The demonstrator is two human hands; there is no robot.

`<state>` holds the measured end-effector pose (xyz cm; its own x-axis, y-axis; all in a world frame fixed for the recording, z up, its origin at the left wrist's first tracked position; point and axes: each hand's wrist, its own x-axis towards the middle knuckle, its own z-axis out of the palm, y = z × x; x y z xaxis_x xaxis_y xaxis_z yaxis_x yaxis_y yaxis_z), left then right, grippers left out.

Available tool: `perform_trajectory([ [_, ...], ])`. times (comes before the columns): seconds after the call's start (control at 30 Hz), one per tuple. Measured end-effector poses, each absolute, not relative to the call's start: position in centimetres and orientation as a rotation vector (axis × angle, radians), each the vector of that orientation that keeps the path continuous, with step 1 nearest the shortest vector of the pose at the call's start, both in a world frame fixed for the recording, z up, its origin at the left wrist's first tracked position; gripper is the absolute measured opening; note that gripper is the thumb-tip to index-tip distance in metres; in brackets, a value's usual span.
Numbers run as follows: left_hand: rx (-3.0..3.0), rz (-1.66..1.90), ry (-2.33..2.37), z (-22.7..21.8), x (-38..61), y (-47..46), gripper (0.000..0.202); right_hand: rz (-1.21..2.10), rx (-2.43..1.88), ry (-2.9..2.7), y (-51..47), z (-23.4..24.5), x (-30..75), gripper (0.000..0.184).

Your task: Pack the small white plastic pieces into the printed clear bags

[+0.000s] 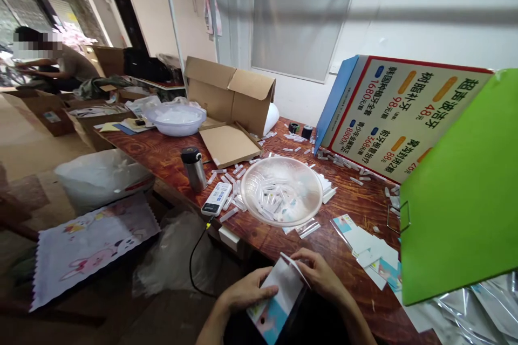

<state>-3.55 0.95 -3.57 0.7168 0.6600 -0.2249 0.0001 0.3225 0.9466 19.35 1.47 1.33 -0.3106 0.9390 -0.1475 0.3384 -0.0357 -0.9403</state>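
A white and teal printed card [277,307] is low in the head view, close to my body. My left hand [249,291] is closed on its left side, the thumb lying across the front. At the card's top edge, my right hand [318,275] pinches a white folded or separate piece; I cannot tell which. Just beyond both hands stands a translucent round bowl [245,194] with many small white strips in it. Similar cards [370,248] lie fanned on the table to the right of my right hand.
On the wooden table [251,237] are a steel flask [194,170], a white power bank [217,198] with a cable, and loose strips. A green board [465,188] and a price sign [388,118] stand at right. Cardboard boxes [230,91] are behind; a person [73,64] sits far left.
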Motion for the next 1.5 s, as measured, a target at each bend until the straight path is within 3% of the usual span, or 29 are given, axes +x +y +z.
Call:
perform_trajectory([
  [0.13, 1.048, 0.513, 0.682, -4.9, -3.3, -1.0, 0.079, 1.33, -1.332, -1.948, 0.7, -0.1, 17.4, 0.031],
  [0.33, 1.068, 0.592, 0.865, -6.4, -4.2, -2.3, 0.064, 1.454, -1.368, -1.842, -1.0, -2.2, 15.5, 0.061],
  [0.47, 1.166, 0.558, 1.069, -7.1, -4.8, -2.4, 0.043, 1.776, -1.294, -1.794, -1.9, -1.5, 14.3, 0.074],
  [0.67, 1.012, 0.651, 0.984, -8.3, -6.0, -3.5, 0.05, 1.904, -1.088, -2.244, -0.3, 2.4, 13.6, 0.077],
  [0.8, 0.863, 0.791, 0.813, -7.6, -6.8, -3.7, 0.061, 1.571, -0.995, -2.209, 5.7, 8.3, 13.7, 0.045],
  [0.93, 0.73, 1.004, 0.759, -6.1, -7.4, -3.0, 0.074, 0.71, -1.419, -2.49, 14.0, 10.2, 12.4, 0.023],
  [1.1, 0.672, 1.191, 0.882, -3.7, -8.8, -2.2, 0.047, 0.53, -1.728, -2.772, 18.0, 5.5, 9.0, 0.025],
  [1.2, 0.674, 1.245, 0.932, -2.4, -9.6, -1.7, 0.043, 0.511, -1.739, -2.782, 17.8, 3.7, 8.3, 0.029],
  [1.37, 0.704, 1.287, 0.883, -0.3, -9.7, -0.2, 0.049, 0.587, -1.634, -2.68, 17.0, 6.4, 10.3, 0.058],
  [1.5, 0.867, 1.218, 0.908, 0.7, -9.0, 1.2, 0.046, 1.234, -1.274, -1.976, 11.9, 8.6, 12.7, 0.045],
])
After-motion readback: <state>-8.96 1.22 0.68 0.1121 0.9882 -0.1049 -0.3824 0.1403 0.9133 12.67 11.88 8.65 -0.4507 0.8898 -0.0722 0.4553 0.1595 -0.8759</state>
